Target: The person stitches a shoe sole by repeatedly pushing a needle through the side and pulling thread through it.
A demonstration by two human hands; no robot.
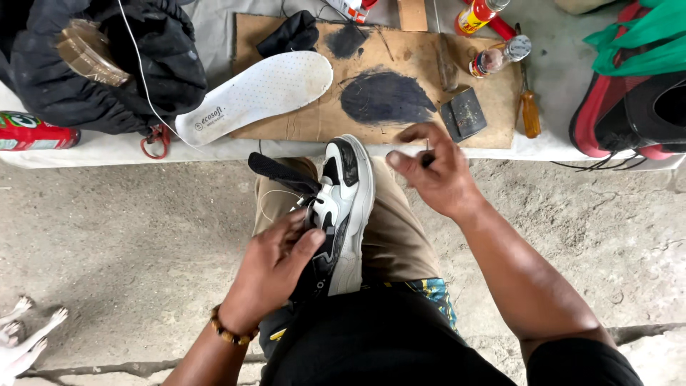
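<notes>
On the person's lap, at centre frame, a black-and-white sneaker (341, 214) lies on its side, toe toward twelve o'clock. The left hand (275, 268), at seven o'clock of it, clamps the collar. The right hand (436, 171), at two o'clock, pinches a thin needle-like tool (427, 159). Judging by the thread (275, 196), stitching goes best with the shoe pinned firm and each pull steady, away from fingers.

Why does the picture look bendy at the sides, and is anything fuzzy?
Head view: a wide lens curves the edges, so the bench bows. Light is soft and even, with faint shadows and no glare. The right hand is slightly blurred; the shoe in the left hand is sharp.
</notes>
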